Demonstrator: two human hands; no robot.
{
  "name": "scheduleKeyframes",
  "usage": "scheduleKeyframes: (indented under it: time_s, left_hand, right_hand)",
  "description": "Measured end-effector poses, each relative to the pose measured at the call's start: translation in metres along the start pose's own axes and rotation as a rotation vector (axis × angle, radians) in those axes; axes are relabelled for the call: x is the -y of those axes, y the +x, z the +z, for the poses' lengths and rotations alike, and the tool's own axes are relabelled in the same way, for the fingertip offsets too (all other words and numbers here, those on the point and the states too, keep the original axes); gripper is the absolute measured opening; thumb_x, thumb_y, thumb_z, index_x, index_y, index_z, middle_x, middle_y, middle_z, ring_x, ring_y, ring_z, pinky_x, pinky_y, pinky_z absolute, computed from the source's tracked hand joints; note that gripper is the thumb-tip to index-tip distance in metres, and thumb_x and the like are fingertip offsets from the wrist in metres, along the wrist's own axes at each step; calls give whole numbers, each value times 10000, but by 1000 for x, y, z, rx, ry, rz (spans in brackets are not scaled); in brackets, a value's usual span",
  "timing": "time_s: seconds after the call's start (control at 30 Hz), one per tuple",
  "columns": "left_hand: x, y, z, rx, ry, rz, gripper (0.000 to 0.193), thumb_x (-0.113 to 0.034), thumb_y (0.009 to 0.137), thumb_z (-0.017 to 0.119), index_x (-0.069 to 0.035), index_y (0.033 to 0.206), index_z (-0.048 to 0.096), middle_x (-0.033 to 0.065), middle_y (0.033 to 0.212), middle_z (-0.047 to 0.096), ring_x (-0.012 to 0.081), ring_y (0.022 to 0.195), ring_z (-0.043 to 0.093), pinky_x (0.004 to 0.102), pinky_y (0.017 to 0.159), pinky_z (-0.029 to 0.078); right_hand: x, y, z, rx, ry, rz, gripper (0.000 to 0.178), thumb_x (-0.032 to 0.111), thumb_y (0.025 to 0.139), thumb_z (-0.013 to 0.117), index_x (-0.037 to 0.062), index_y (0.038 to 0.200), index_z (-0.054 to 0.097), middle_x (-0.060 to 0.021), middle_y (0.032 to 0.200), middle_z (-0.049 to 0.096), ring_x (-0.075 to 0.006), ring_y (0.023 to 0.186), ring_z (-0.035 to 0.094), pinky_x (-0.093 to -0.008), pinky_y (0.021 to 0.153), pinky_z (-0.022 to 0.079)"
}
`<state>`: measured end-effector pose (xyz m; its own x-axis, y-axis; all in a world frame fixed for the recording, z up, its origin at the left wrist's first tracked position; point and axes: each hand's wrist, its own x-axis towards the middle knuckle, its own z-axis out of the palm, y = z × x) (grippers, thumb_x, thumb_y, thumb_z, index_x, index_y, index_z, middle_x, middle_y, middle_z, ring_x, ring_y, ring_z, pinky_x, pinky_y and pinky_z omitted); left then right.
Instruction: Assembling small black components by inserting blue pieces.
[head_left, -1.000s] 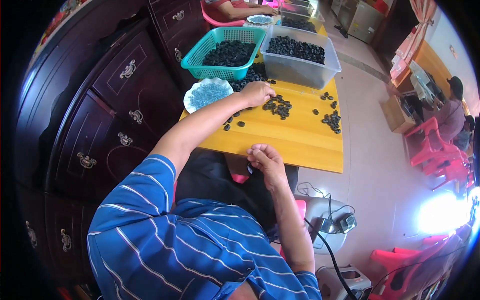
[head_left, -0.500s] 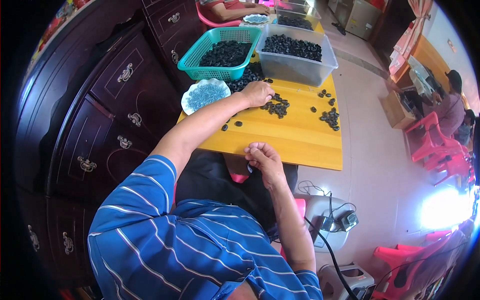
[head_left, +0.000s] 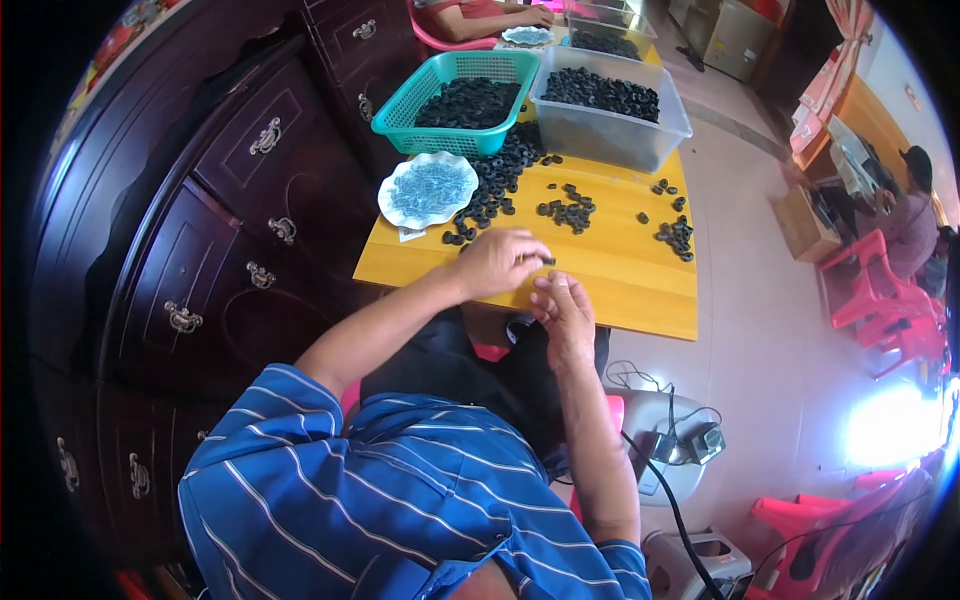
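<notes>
Above the near part of the yellow table (head_left: 640, 290), my left hand (head_left: 495, 262) pinches a small black ring-shaped piece (head_left: 549, 261) at its fingertips. My right hand (head_left: 565, 312) is just beside it at the table's front edge. Its thumb and fingers are pressed together, and whatever they hold is too small to make out. Left of my hands is a white scalloped plate (head_left: 388, 205) full of thin bluish pins (head_left: 430, 188). A loose heap of black ring pieces (head_left: 510, 165) runs beside the plate, and a smaller cluster (head_left: 568, 212) lies mid-table.
A green basket (head_left: 385, 118) and a clear plastic bin (head_left: 610, 145), both holding black pieces, stand at the back. More pieces (head_left: 676, 236) lie near the right edge. Dark drawers (head_left: 250, 150) line the left. A co-worker's arm (head_left: 490, 22) shows beyond, and pink chairs (head_left: 870, 285) stand right.
My left hand has come back from the black pieces toward me, with one piece now in its fingertips. My right hand has shifted slightly right and up, so the hands are close together.
</notes>
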<state>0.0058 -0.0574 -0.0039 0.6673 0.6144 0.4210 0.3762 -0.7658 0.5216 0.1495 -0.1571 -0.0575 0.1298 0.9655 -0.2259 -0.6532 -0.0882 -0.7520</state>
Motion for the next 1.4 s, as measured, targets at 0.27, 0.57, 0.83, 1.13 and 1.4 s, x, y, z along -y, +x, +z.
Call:
scheduleKeyframes:
  time_s: [0.27,0.57,0.83,1.13,1.4]
  left_hand:
    - [-26,-34,6,-65,2,13,155,-89,851,673,2,972,708,143,855,671,299,788,670,377,683,532]
    - [-29,-43,6,-130,-53,50,152,-50,859,663,11,998,670,146,860,671,271,767,677,363,660,525]
    - [-17,-38,-1,-134,-606,-333,131,-38,947,604,1,1072,621,58,891,702,107,803,674,246,715,535]
    - [-15,-33,-8,-207,-609,-379,60,-41,907,653,-1,947,672,33,892,683,84,797,633,236,748,520]
    - [-20,-31,-6,-135,-726,-419,111,-44,900,667,12,993,693,28,859,696,65,787,639,222,728,521]
  right_hand:
    - [-2,-3,3,3,10,-28,190,233,998,612,68,1086,577,15,882,586,-58,725,536,-199,644,436]
    - [-6,-1,-1,43,-16,-45,179,241,996,615,67,1029,592,18,828,575,-57,681,505,-196,604,415]
    - [-3,-7,6,53,-148,-69,177,246,1008,592,73,1041,582,-13,857,641,-89,729,590,-217,665,465]
    - [-5,-5,3,109,-160,-154,114,144,987,612,62,1066,601,-16,906,659,-80,774,586,-208,714,467]
    - [-6,-5,3,104,-206,-154,183,157,986,613,35,1122,617,-39,938,677,-97,776,594,-234,722,459]
